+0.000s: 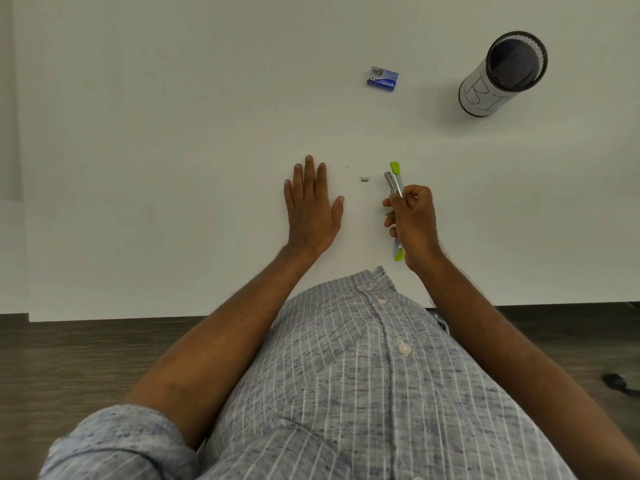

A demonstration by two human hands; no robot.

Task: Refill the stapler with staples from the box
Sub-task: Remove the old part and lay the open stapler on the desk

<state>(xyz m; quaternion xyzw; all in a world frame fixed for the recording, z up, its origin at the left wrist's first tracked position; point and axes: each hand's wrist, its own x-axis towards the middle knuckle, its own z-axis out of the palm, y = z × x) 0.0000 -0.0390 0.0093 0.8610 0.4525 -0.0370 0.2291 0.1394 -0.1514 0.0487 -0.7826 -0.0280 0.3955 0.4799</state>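
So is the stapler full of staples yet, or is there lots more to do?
Not yet, it seems. Done: the stapler looks swung open, and a small staple strip lies on the table, away from the box. In hand: the right hand grips the stapler; the left hand rests flat on the table. Left: putting the strip in and closing the stapler.

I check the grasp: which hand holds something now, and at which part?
The right hand grips the open stapler around its middle. The left hand lies flat on the table, holding nothing.
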